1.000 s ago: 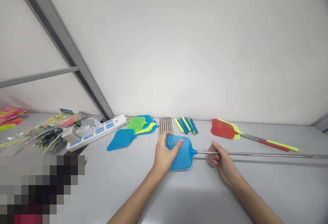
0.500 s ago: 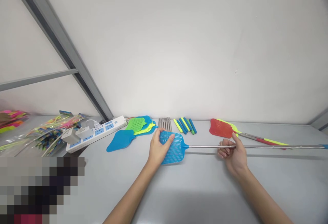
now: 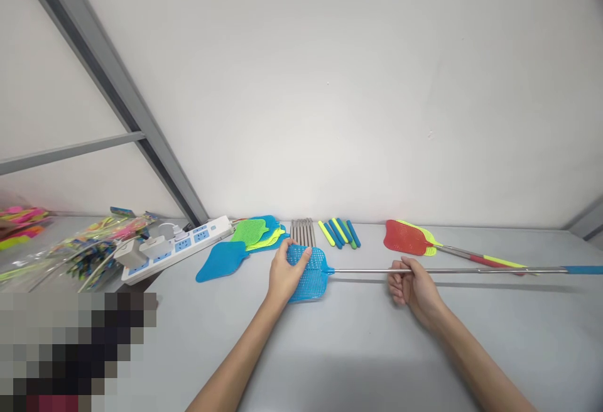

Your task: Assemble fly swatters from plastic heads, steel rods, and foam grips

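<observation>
A blue fly swatter (image 3: 311,283) with a long, extended metal rod and a blue grip lies level above the table. My left hand (image 3: 285,272) is closed on its perforated head, thumb on top. My right hand (image 3: 412,286) is closed around the metal rod near its middle, fingers curled under it. Behind the left hand lie loose swatter heads: a blue one (image 3: 222,261), a green one (image 3: 249,232) and others beneath it. Several metal rods (image 3: 303,232) and several blue, yellow and green grips (image 3: 340,232) rest by the wall.
At the right, a red swatter (image 3: 405,237) lies over a yellow one. A white power strip (image 3: 179,247) with plugs sits at the left, beside bagged colourful items (image 3: 103,242). A grey metal frame (image 3: 127,110) stands against the wall.
Both hands have shifted slightly left with the blue fly swatter, and more of its blue grip shows at the right. My right thumb has come down onto the rod.
</observation>
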`<state>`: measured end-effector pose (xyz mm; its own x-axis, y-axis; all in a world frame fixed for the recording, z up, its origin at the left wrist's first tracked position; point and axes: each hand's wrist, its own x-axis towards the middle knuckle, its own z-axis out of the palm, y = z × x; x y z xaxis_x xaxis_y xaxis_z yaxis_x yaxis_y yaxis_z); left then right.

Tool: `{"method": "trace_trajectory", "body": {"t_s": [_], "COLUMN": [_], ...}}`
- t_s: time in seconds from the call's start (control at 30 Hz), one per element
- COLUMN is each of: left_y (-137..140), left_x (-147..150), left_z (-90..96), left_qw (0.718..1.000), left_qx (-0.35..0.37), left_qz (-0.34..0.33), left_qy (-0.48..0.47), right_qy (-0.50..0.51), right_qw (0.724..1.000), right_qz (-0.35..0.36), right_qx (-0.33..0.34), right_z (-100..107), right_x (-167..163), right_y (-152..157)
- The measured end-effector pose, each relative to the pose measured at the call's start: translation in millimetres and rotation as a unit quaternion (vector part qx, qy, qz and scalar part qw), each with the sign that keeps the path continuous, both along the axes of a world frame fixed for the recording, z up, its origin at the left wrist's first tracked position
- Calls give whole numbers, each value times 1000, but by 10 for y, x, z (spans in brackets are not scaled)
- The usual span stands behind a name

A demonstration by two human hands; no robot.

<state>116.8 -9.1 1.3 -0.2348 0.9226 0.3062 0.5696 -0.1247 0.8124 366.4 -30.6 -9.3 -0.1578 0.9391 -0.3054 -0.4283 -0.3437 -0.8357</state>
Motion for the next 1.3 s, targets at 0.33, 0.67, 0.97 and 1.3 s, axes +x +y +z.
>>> {"method": "trace_trajectory", "body": {"t_s": [0.33,0.67,0.97,1.3], "left_y": [34,-33,-30,-46], "left_x": [-45,43,60,73], "left_z": [-59,-71,-86,-87], "left_qw": [999,996,996,995], "left_qx": [-34,-25,-27,-36], "left_qz": [5,16,22,26], "left_qy": [37,82,87,84], "right_qy": [-6,6,-25,-58], "right_qw": [998,999,997,996], "right_qz": [39,22,62,71], "right_qx": [45,46,41,-7], "right_z": [-65,-83,-61,-10], "right_x": [-55,-58,-26,-45], "right_y": [3,13,5,-33]}}
